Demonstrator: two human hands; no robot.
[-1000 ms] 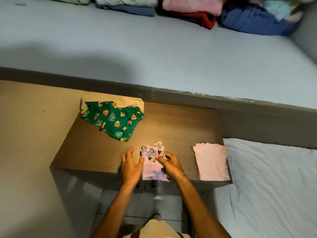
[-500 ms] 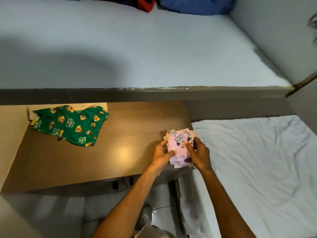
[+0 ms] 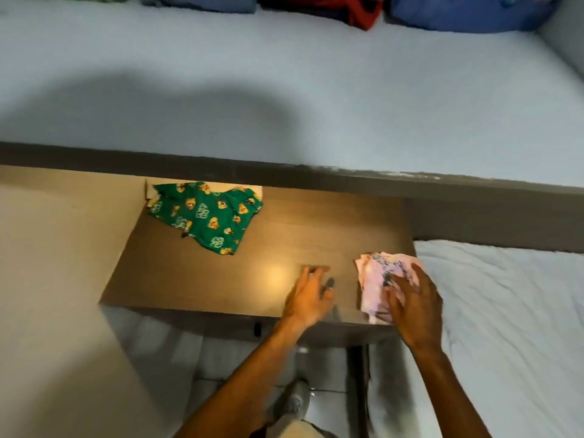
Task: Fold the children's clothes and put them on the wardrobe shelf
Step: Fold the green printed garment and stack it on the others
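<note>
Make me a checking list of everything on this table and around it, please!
Surface: brown wooden table, a light glare near its front.
Job's things: pink printed garment folded at the table's right front corner; green cartoon-print garment crumpled at the back left, lying on a cream cloth.
Clutter: nothing seen.
Hands: right hand rests flat on the pink garment; left hand open over bare wood, holding nothing.
Cables: nothing seen.
Surroundings: grey shelf above with stacked clothes at its back; white sheet to the right.

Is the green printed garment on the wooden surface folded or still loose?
Loose: the green printed garment lies rumpled with uneven edges on the wooden surface.
</note>
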